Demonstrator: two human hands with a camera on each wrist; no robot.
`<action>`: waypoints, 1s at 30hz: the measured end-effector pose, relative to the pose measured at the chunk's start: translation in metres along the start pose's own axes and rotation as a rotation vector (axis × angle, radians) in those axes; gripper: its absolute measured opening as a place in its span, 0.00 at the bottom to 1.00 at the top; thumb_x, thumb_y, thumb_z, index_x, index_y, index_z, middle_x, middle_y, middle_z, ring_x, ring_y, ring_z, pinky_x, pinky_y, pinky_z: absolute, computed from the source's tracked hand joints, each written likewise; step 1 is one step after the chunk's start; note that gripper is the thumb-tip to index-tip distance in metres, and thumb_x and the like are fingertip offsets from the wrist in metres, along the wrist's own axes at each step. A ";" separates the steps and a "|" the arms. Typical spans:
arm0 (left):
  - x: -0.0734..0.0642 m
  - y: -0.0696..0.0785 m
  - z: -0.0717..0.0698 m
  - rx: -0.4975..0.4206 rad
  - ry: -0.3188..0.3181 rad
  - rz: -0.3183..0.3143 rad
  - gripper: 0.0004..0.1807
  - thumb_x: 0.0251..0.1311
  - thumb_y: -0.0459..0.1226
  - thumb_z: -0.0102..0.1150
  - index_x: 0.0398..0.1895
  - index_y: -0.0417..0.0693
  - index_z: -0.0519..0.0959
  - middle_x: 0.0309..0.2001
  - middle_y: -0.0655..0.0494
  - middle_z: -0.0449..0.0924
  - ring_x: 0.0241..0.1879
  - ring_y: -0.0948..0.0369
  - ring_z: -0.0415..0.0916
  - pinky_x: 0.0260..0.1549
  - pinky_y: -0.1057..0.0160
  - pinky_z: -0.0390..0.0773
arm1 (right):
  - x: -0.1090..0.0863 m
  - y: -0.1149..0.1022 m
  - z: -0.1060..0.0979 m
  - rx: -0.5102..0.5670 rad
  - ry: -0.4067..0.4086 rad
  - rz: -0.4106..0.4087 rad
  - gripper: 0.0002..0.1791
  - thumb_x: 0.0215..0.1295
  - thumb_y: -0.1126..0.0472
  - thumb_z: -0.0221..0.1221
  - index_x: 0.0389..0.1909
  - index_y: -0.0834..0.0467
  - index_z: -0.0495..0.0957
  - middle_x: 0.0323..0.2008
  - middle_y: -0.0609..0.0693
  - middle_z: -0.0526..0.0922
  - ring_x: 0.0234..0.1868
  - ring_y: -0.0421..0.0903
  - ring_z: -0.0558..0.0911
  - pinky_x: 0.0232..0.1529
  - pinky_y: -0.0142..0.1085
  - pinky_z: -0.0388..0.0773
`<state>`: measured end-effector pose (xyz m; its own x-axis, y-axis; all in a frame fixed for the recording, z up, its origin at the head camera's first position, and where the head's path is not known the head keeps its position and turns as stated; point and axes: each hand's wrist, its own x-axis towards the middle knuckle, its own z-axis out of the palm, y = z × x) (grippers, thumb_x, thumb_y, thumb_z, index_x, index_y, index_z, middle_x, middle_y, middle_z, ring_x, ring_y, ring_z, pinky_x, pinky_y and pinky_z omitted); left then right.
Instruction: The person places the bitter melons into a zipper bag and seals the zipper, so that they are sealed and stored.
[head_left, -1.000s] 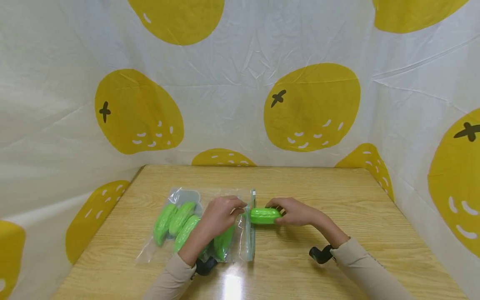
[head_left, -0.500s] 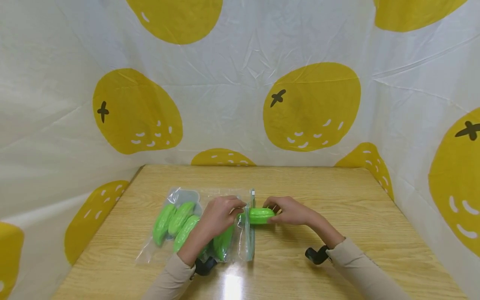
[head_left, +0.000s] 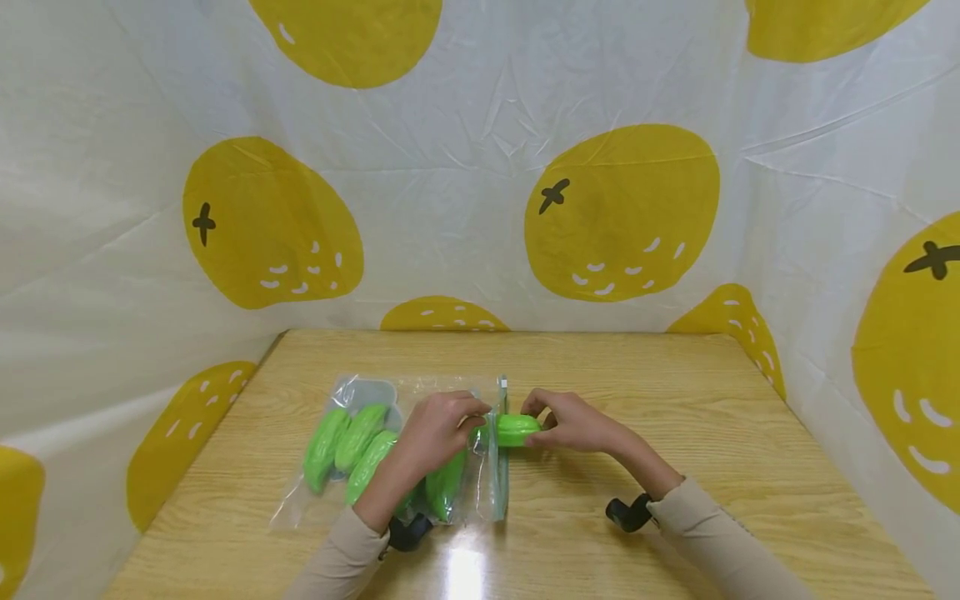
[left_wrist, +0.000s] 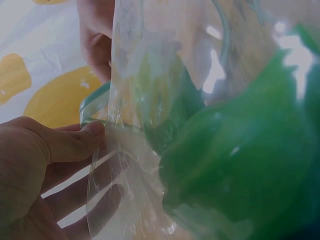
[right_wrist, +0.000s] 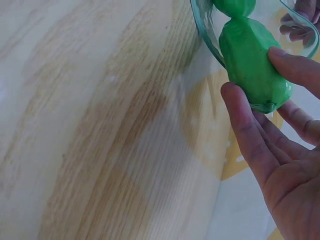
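Observation:
A clear zip bag [head_left: 480, 492] lies flat on the table with its green-edged mouth facing right. My left hand [head_left: 438, 429] pinches the bag near its mouth, the thumb [left_wrist: 90, 137] on the film in the left wrist view. My right hand [head_left: 573, 421] grips the outer end of a green ridged toy vegetable [head_left: 516, 430], long and rounded like a bitter melon. Its inner end is inside the bag's mouth. In the right wrist view the vegetable [right_wrist: 252, 65] sits between thumb and fingers. Several similar green vegetables [head_left: 326, 450] lie inside the bag, some partly hidden by my left arm.
The wooden table [head_left: 637, 367] runs back to a fabric wall [head_left: 450, 208] printed with yellow fruit, which also rises at both sides. A black wrist device [head_left: 630, 512] hangs below the right wrist, and another [head_left: 408, 533] below the left.
My right hand has moved left, pushing the green vegetable further into the bag, so less of it shows outside the mouth. My left hand holds its place on the bag.

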<state>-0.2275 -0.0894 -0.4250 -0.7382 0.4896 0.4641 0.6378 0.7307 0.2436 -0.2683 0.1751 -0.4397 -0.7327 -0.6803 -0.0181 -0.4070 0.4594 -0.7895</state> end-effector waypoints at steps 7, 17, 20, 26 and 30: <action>0.000 0.000 0.001 0.000 0.007 0.005 0.08 0.59 0.34 0.72 0.42 0.52 0.91 0.36 0.62 0.89 0.35 0.64 0.86 0.35 0.63 0.85 | 0.001 0.000 0.004 0.006 -0.003 -0.018 0.17 0.67 0.65 0.66 0.54 0.62 0.75 0.49 0.62 0.81 0.39 0.54 0.90 0.37 0.35 0.87; -0.001 -0.001 0.001 0.003 0.005 0.006 0.08 0.59 0.35 0.73 0.42 0.53 0.91 0.36 0.63 0.89 0.35 0.64 0.86 0.36 0.64 0.85 | 0.000 -0.002 0.006 0.025 -0.007 -0.016 0.17 0.68 0.67 0.63 0.56 0.61 0.76 0.51 0.63 0.81 0.43 0.59 0.90 0.39 0.40 0.89; -0.001 -0.002 0.001 0.004 0.008 0.008 0.08 0.59 0.35 0.73 0.41 0.53 0.91 0.36 0.62 0.90 0.35 0.64 0.86 0.36 0.63 0.85 | 0.001 -0.003 0.007 0.021 -0.004 -0.021 0.18 0.68 0.66 0.64 0.57 0.61 0.76 0.51 0.62 0.82 0.43 0.60 0.89 0.39 0.37 0.88; -0.001 -0.002 0.001 0.000 0.009 0.011 0.08 0.60 0.35 0.72 0.42 0.52 0.91 0.37 0.62 0.90 0.35 0.63 0.87 0.37 0.64 0.85 | 0.003 -0.003 0.007 -0.017 0.007 -0.055 0.17 0.68 0.65 0.66 0.56 0.61 0.77 0.50 0.62 0.83 0.41 0.59 0.89 0.40 0.32 0.86; -0.001 -0.002 0.002 0.004 0.007 0.013 0.08 0.60 0.34 0.72 0.42 0.53 0.91 0.37 0.62 0.90 0.36 0.63 0.87 0.37 0.63 0.85 | 0.003 -0.001 0.007 -0.005 0.012 -0.056 0.17 0.68 0.65 0.66 0.56 0.61 0.77 0.51 0.62 0.83 0.41 0.57 0.90 0.40 0.33 0.86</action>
<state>-0.2286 -0.0901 -0.4271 -0.7282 0.4957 0.4733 0.6463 0.7264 0.2337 -0.2665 0.1684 -0.4427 -0.7151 -0.6982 0.0335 -0.4505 0.4237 -0.7858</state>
